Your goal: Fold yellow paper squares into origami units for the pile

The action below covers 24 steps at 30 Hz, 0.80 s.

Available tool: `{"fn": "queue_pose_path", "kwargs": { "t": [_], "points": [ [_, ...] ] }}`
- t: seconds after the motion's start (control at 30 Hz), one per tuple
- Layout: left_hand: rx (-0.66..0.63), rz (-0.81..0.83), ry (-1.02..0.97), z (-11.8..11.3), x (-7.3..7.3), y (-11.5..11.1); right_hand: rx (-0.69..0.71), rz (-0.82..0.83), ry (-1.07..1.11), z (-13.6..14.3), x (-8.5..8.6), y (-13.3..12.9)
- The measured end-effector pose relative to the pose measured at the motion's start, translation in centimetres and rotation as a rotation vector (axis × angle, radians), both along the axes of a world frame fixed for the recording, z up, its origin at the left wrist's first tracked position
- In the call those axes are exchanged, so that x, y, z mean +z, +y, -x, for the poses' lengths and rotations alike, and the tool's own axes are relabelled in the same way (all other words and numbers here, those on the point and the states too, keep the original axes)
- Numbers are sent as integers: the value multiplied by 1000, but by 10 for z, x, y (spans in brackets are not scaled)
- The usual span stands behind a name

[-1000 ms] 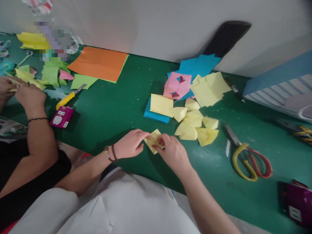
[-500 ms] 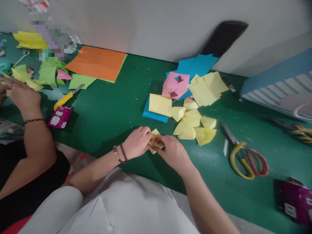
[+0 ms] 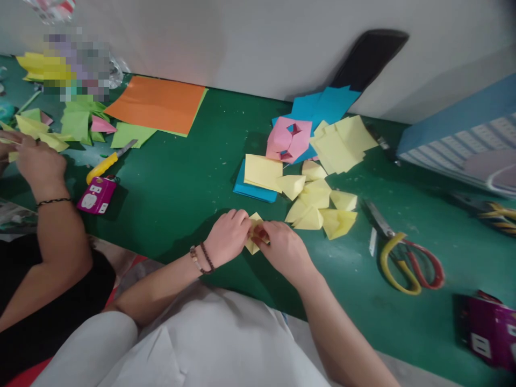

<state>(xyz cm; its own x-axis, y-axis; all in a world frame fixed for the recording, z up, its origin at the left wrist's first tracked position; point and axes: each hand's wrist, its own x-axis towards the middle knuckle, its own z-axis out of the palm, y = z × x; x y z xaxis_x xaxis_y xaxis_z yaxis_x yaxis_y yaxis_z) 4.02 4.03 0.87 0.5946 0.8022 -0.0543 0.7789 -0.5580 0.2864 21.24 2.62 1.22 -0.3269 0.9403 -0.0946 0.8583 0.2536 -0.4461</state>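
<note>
Between my two hands lies a small folded piece of yellow paper (image 3: 255,248), partly hidden by my fingers. My left hand (image 3: 229,235) pinches its left side; a beaded bracelet is on that wrist. From the right, my right hand (image 3: 284,248) grips the paper with thumb and fingers closed together. Just beyond them are several folded yellow paper pieces (image 3: 316,194) and a stack of yellow paper sheets (image 3: 263,171) on top of blue paper (image 3: 255,193). Behind stands a pink folded paper shape (image 3: 288,141), beside more loose yellow sheets (image 3: 344,145) and blue sheets (image 3: 322,107).
Scissors (image 3: 397,252) with red and yellow handles lie at right, near pliers (image 3: 500,215) and a purple box (image 3: 487,330). A yellow utility knife (image 3: 107,164), another purple box (image 3: 97,195) and orange paper (image 3: 157,105) are at left. Another person's hand (image 3: 38,161) handles paper at far left.
My right-hand fingers have shifted slightly on the folded yellow paper, and both hands stay closed on it. The whole view has moved a little.
</note>
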Motion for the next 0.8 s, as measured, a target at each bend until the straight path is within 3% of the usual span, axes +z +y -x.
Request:
{"fn": "queue_pose_path", "kwargs": {
  "t": [0.8],
  "points": [
    [49, 29, -14, -4, 2, -1, -54, 35, -39, 6, 3, 2]
  ]
}}
